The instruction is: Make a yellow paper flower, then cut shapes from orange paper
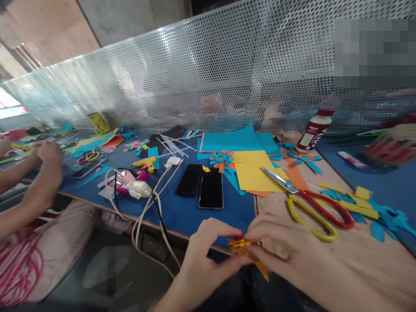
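Between my two hands, just over the table's front edge, is a yellow-orange paper flower (238, 246) with cut petals and a strip hanging down at its lower right. My left hand (208, 260) pinches it from the left between thumb and fingers. From the right, my right hand (286, 251) grips it the same way, its fingertips close to those of the left. Part of the paper is hidden behind the fingers. Scissors (294, 189) with one red and one yellow handle lie beyond my right hand. A yellow paper sheet (256, 171) lies under their blade tips.
Two phones (211, 190) lie side by side ahead of my left hand. A yellow glue gun (145, 164), a power strip (136, 189) and cables are at left. Blue sheets (227, 141), paper scraps (360, 199) and a bottle (314, 130) lie around. Another person's hand (50, 156) is at far left.
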### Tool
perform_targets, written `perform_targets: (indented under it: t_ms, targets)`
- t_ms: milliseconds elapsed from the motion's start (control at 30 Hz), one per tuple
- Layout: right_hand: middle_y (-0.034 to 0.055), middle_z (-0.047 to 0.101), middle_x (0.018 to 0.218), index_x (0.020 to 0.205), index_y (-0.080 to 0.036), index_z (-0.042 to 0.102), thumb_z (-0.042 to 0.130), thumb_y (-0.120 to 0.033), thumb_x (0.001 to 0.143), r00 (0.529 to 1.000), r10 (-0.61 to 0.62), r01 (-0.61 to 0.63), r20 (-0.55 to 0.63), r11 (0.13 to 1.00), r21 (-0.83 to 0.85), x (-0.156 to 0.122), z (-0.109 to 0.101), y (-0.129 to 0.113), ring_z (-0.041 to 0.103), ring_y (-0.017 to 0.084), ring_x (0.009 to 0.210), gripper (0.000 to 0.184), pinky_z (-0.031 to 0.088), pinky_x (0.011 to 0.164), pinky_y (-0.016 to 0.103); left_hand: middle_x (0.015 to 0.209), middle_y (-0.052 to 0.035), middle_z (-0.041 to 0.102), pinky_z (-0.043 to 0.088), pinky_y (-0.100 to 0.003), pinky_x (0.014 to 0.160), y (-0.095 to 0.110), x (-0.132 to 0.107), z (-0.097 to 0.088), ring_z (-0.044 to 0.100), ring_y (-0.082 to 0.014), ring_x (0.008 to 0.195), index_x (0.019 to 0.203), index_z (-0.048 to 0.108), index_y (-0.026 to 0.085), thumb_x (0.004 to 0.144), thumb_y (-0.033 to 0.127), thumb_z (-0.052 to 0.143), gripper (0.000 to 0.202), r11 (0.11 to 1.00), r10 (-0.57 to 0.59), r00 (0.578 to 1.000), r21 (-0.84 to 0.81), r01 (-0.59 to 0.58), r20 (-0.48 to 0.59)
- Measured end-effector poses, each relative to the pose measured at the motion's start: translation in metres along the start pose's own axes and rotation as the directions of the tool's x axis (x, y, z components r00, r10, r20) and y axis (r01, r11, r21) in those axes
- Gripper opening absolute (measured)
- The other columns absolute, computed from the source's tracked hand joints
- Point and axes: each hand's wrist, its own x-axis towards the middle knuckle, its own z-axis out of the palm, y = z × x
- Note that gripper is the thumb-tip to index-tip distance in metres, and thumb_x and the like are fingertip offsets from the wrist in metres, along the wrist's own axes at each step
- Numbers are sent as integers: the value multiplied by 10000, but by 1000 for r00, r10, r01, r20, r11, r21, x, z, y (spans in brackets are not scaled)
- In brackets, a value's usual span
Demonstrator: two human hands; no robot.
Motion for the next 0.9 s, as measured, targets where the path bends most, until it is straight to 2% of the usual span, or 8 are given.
perform_targets:
  t_ms: [133, 233, 300, 400, 467, 667, 767, 900]
  targets:
    - [34, 700, 920, 957, -260, 676, 596, -343, 856, 994, 113, -113, -6, 993, -22, -4, -7, 2, 658, 187, 832, 153, 554, 707, 298, 821, -29, 680, 506, -243, 710, -3, 2, 3, 637, -151, 785, 858, 666, 188, 804, 226, 666, 66, 995, -98, 990, -36, 95, -99]
    - [71, 682, 1059, 1178, -278, 584, 693, -470, 762, 992, 89, -92, -86, 995, -43, -12, -4, 3, 663, 231, 904, 471, 578, 728, 340, 820, -31, 672, 517, -232, 715, -8, 4, 5, 638, -152, 795, 827, 658, 176, 808, 249, 658, 75, 977, -203, 950, -105, 183, -235]
    - [79, 675, 1066, 1198, -257, 552, 759, -466, 688, 994, 42, -47, -104, 997, -54, -16, 4, 3, 661, 241, 920, 590, 582, 744, 352, 815, -28, 661, 518, -224, 720, -10, 5, 6, 633, -143, 785, 836, 649, 170, 798, 255, 670, 96, 966, -246, 930, -145, 213, -272]
    - [55, 681, 990, 1064, -234, 588, 651, -320, 803, 991, 16, -21, -134, 999, -39, -15, 19, 1, 658, 208, 898, 282, 567, 753, 332, 806, -28, 643, 512, -217, 714, -12, 7, 5, 622, -133, 771, 842, 634, 158, 800, 258, 668, 113, 956, -269, 924, -191, 222, -271]
    - [33, 683, 909, 950, -227, 613, 548, -239, 862, 987, 61, -60, -147, 998, 10, -11, 25, 0, 655, 180, 839, 110, 551, 719, 300, 808, -35, 637, 508, -219, 702, -13, 7, 5, 618, -136, 773, 842, 624, 151, 805, 263, 662, 124, 947, -281, 925, -229, 225, -256]
    - [-5, 675, 776, 861, -216, 646, 549, -317, 875, 947, 322, -310, -21, 926, 215, -1, 25, 5, 627, 152, 700, 141, 512, 639, 255, 800, -32, 634, 498, -216, 691, -21, 6, 2, 612, -136, 770, 845, 622, 152, 808, 280, 661, 139, 909, -324, 930, -331, 254, -176]
    - [0, 680, 807, 865, -214, 648, 548, -347, 873, 936, 352, -345, 22, 900, 268, 3, 27, 13, 626, 161, 738, 167, 513, 679, 270, 819, -34, 636, 501, -217, 703, -25, 5, 2, 611, -135, 780, 858, 627, 155, 812, 268, 656, 125, 912, -312, 933, -332, 241, -179]
    - [-7, 670, 792, 837, -220, 641, 553, -319, 866, 945, 325, -325, 34, 923, 206, 11, 24, 9, 612, 153, 732, 135, 506, 675, 263, 832, -46, 639, 517, -224, 707, -26, 3, 2, 623, -143, 786, 856, 636, 149, 813, 243, 654, 105, 920, -278, 941, -336, 202, -195]
